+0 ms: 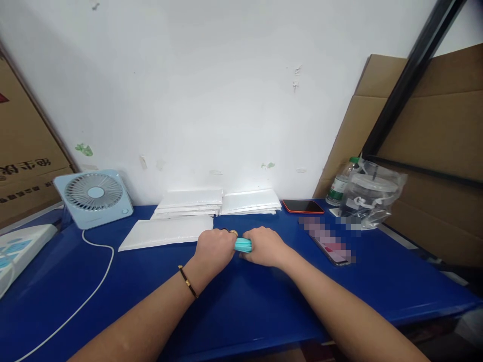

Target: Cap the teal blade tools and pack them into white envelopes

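Both fists meet at the middle of the table around a small teal layered bundle (pixel 243 245), its thin edges showing between them. My left hand (pixel 216 250) is closed on the bundle's left end, with a ring on a finger and a dark bracelet at the wrist. The right end is wrapped by my right hand (pixel 265 246), knuckles up. Most of the bundle is hidden by the fingers, so its exact kind cannot be made out. Just beyond my left hand lies a flat white packet (pixel 166 232).
Stacked white packets (pixel 190 198) and another white pile (pixel 249 201) lie along the wall. A blue fan (pixel 94 196) and a power strip (pixel 26 251) stand left. To the right are a red-edged phone (pixel 303 206), a second phone (pixel 328 246), a bottle (pixel 338 188) and a bagged cup (pixel 372 196).
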### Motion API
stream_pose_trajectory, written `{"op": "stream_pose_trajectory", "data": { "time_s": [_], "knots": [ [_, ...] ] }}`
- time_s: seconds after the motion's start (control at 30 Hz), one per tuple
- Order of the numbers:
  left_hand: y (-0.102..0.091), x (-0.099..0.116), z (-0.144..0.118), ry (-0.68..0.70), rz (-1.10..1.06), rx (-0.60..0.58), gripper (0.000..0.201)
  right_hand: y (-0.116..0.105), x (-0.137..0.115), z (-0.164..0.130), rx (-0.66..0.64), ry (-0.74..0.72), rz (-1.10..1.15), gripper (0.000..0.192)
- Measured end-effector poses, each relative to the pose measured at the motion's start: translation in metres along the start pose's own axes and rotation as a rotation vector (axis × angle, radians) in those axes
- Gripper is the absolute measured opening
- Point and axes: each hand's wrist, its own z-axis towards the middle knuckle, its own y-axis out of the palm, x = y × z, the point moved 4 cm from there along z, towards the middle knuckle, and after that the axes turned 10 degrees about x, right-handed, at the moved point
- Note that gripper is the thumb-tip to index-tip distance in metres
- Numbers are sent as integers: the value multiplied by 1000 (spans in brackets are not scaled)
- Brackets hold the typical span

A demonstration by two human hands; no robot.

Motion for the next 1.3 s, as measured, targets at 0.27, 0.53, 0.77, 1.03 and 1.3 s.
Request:
{"op": "stream_pose_trajectory", "data": {
  "time_s": [0.27,0.53,0.77,1.03,1.3],
  "knots": [
    [-1,1,5,8,26,58,22,4,-2,-1,83,33,-82,19],
    [11,-96,-6,-76,90,-93,86,2,19,4,97,52,-171,16],
    [-11,-108,1,-122,89,20,38,-3,36,5,118,94,-82,21],
    [-20,-66,7,5,-52,88,46,-26,69,-1,178,100,39,26],
    [21,-76,-16,-26,-222,-409,130,-10,68,1,100,11,-180,21]
  ]
}}
